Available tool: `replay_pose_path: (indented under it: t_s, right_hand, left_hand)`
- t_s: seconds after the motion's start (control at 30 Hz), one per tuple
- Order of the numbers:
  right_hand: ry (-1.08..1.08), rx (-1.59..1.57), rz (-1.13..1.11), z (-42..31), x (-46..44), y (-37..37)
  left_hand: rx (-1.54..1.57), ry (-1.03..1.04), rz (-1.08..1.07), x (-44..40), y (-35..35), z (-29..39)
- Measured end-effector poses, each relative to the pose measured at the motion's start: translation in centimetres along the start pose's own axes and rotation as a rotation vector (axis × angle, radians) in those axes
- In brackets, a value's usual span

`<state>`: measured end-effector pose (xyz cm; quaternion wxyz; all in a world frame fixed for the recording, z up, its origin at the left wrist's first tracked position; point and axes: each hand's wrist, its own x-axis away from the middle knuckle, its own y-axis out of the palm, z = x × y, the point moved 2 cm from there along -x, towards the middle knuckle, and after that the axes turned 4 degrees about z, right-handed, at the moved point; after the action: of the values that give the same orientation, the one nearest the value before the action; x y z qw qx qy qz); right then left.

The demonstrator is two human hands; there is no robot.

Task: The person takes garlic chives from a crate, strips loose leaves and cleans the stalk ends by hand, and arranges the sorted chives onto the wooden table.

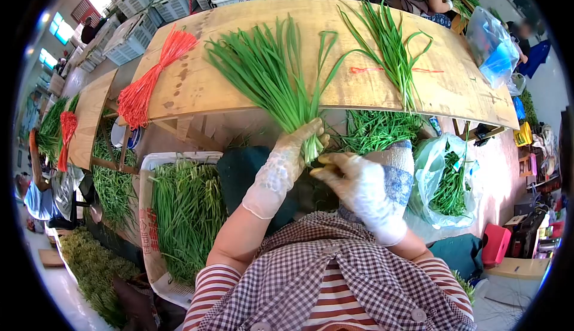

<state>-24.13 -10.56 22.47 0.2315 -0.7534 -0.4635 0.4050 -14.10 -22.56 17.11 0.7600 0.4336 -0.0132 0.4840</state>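
Over the wooden bench (472, 86) fans a green bunch (270, 83), long axis pointing forward-left; the left hand (294, 148) wraps its fingers round the stalks (311, 150), ends just left of the right hand (362, 180), fingers parted, seemingly empty.

Head-worn wide view, forward and down
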Motion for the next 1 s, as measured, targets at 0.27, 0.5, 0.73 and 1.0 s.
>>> replay_pose_path:
  t_s: [0.27, 0.5, 0.73, 1.0]
  right_hand:
    - [0.099, -0.087, -0.339, 2.3, 1.3, 3.5]
    - [0.318, -0.133, -0.306, 6.6, -0.3, 0.4]
    - [0.535, -0.737, -0.561, 3.9, 1.2, 3.4]
    - [-0.806, -0.603, -0.679, 5.6, 4.1, -4.4]
  left_hand:
    - [0.032, 0.041, 0.039, -0.6, -0.6, -0.8]
    - [0.035, 0.01, -0.059, -0.4, -1.3, -0.4]
    - [0.082, 0.017, -0.068, -0.7, -1.0, -0.2]
    - [0.114, -0.061, -0.049, -1.3, -2.5, 0.7]
